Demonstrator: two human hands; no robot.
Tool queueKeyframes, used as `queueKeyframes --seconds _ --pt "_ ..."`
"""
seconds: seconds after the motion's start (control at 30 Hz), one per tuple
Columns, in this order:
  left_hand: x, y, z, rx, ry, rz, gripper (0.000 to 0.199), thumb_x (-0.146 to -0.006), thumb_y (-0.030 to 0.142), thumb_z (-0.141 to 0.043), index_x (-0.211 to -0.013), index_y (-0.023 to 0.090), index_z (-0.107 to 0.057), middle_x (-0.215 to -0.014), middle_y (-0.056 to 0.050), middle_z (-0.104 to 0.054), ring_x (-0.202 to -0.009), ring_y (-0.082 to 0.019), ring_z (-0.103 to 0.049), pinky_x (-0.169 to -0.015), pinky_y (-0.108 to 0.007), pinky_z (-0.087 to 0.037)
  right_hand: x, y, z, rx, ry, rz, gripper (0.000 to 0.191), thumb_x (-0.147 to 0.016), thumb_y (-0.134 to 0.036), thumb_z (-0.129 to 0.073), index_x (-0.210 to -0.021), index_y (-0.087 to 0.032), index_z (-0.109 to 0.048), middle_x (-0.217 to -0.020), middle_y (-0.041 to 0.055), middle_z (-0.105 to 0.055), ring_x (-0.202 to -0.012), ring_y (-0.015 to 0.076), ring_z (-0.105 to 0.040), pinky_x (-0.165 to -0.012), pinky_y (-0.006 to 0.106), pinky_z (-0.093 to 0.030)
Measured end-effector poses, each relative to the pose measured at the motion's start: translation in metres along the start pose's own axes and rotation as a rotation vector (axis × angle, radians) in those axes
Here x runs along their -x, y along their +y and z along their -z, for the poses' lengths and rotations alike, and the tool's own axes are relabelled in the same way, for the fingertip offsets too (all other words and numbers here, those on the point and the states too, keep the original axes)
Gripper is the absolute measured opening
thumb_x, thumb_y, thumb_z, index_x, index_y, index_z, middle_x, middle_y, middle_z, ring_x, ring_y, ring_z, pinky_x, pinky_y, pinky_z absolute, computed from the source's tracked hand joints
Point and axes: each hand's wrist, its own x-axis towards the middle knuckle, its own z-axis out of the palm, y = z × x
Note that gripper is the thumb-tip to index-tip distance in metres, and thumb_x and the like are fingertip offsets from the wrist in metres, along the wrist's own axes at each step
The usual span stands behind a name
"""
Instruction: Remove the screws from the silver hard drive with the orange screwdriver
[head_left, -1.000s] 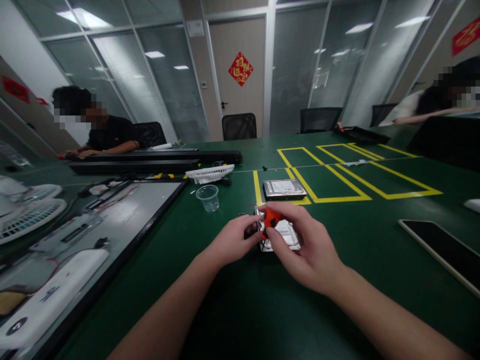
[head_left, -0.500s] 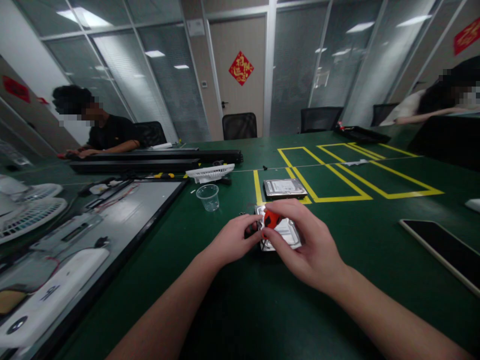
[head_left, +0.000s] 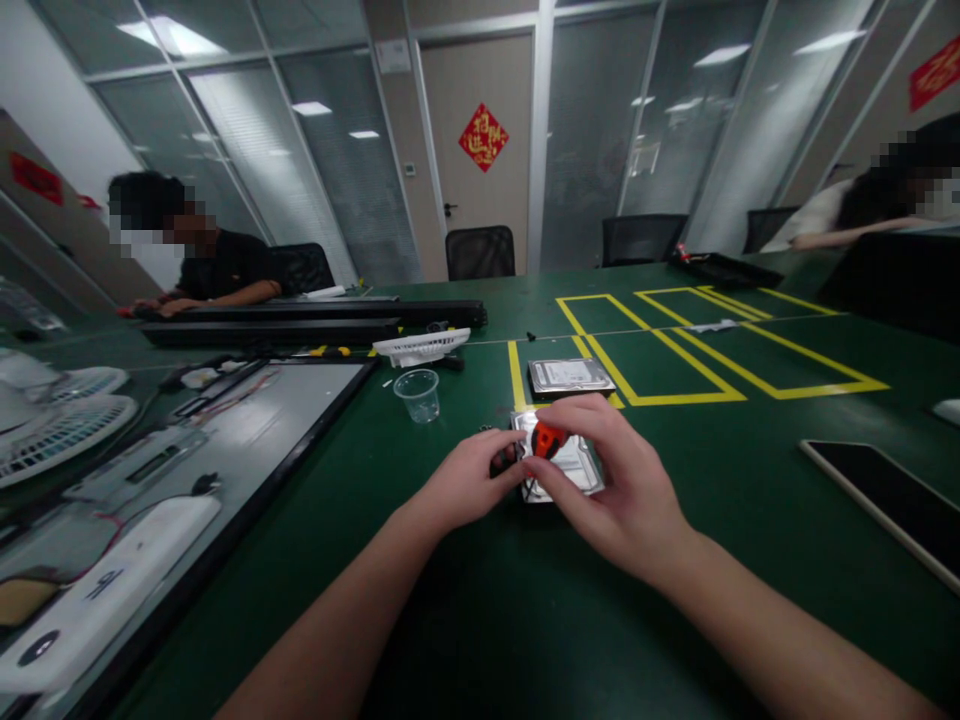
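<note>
My right hand pinches a red and black tool handle, likely a screwdriver, over a silver hard drive on the green table. At that drive's left edge, my left hand has its thumb and fingertips closed near a small dark thing that I cannot make out. The lower part of the tool is mostly hidden. A second hard drive lies flat just behind the first one. To the left stands a clear plastic cup.
Left of my hands lies a large grey panel with a white case on it. A white vented part rests behind the cup. At right is a phone. Two persons sit at the table's far left and right.
The red handle has tilted and shifted slightly right, with my right hand's fingers moving a little around it. My left hand stays in nearly the same place.
</note>
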Motion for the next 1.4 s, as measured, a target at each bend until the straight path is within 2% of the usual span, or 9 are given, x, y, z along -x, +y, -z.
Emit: queueKeyframes --seconds 0.23,0.4,0.63,0.73,0.83,0.93,1.1,1.3,1.4 --pt "0.0002 0.0002 0.0004 0.008 0.003 0.034 0.03 -0.1 0.032 -0.067 -0.127 0.021 -0.073 -0.123 -0.009 -0.076 -0.108 -0.028 -0.069 -0.096 -0.04 -0.055 0.0053 -0.0022 -0.0014 -0.055 -0.047 -0.103 0.05 -0.098 -0.014 -0.065 -0.145 -0.027 -0.052 -0.129 0.0099 -0.07 -0.111 0.0239 -0.072 -0.095 0.041 -0.061" --pt "-0.0005 0.001 0.0016 0.002 -0.012 0.018 0.031 -0.102 0.037 -0.066 -0.127 0.02 -0.073 -0.118 -0.01 -0.075 -0.104 -0.028 -0.069 -0.093 -0.04 -0.055 0.0009 0.001 0.0003 0.014 -0.011 -0.028 0.049 -0.093 -0.019 -0.078 -0.137 -0.027 -0.059 -0.121 0.0082 -0.069 -0.109 0.0243 -0.069 -0.095 0.042 -0.061" --pt "0.0 -0.0003 -0.0002 0.006 0.005 0.02 0.027 -0.1 0.031 -0.067 -0.125 0.022 -0.074 -0.117 -0.007 -0.076 -0.105 -0.027 -0.069 -0.096 -0.04 -0.054 0.0004 -0.0046 0.0008 -0.034 -0.032 -0.012 0.048 -0.095 -0.008 -0.067 -0.139 -0.025 -0.059 -0.124 0.0083 -0.071 -0.111 0.0225 -0.07 -0.098 0.04 -0.06" --pt "0.0002 -0.0009 0.0001 -0.004 -0.008 0.025 0.028 -0.1 0.033 -0.067 -0.125 0.021 -0.074 -0.11 -0.007 -0.076 -0.098 -0.026 -0.069 -0.09 -0.038 -0.055 0.0004 -0.0033 0.0001 -0.028 -0.034 -0.001 0.049 -0.093 -0.011 -0.071 -0.139 -0.025 -0.06 -0.127 0.0096 -0.069 -0.116 0.0241 -0.069 -0.101 0.04 -0.059" --pt "0.0 -0.0011 0.0006 -0.002 -0.014 0.014 0.03 -0.102 0.035 -0.066 -0.127 0.02 -0.072 -0.11 -0.008 -0.075 -0.097 -0.026 -0.068 -0.088 -0.037 -0.054 -0.0003 0.0001 0.0002 0.008 0.015 0.002 0.046 -0.091 -0.016 -0.079 -0.134 -0.026 -0.063 -0.12 0.0087 -0.068 -0.11 0.0239 -0.068 -0.095 0.04 -0.061" --pt "-0.0002 -0.0008 0.0003 0.0 -0.001 0.005 0.029 -0.102 0.034 -0.066 -0.126 0.02 -0.073 -0.115 -0.009 -0.075 -0.103 -0.027 -0.068 -0.093 -0.039 -0.054 -0.0005 -0.0004 0.001 0.011 0.023 -0.001 0.043 -0.093 -0.013 -0.075 -0.132 -0.027 -0.064 -0.117 0.0078 -0.069 -0.107 0.023 -0.069 -0.092 0.04 -0.062" --pt "-0.0001 0.0014 0.0002 0.009 -0.002 0.031 0.029 -0.1 0.028 -0.067 -0.128 0.021 -0.073 -0.115 -0.008 -0.076 -0.102 -0.027 -0.069 -0.091 -0.039 -0.054 0.0002 -0.0063 0.0012 -0.026 -0.035 -0.015 0.048 -0.096 -0.009 -0.064 -0.141 -0.026 -0.059 -0.128 0.0096 -0.072 -0.114 0.0241 -0.071 -0.101 0.044 -0.061" --pt "0.0001 0.0018 0.0014 0.003 -0.011 0.003 0.028 -0.102 0.034 -0.066 -0.125 0.02 -0.073 -0.12 -0.009 -0.075 -0.107 -0.028 -0.068 -0.094 -0.04 -0.054 -0.0015 -0.0005 0.0008 0.029 -0.003 0.003 0.048 -0.093 -0.017 -0.076 -0.138 -0.029 -0.062 -0.122 0.009 -0.067 -0.113 0.0253 -0.069 -0.095 0.043 -0.063" --pt "0.0001 0.0005 0.0003 -0.004 0.0 0.009 0.028 -0.103 0.034 -0.065 -0.126 0.02 -0.073 -0.117 -0.009 -0.075 -0.105 -0.028 -0.069 -0.094 -0.04 -0.054 -0.0009 0.0001 0.001 0.031 0.007 -0.001 0.044 -0.095 -0.013 -0.073 -0.136 -0.029 -0.064 -0.12 0.008 -0.067 -0.11 0.0235 -0.069 -0.094 0.041 -0.063"
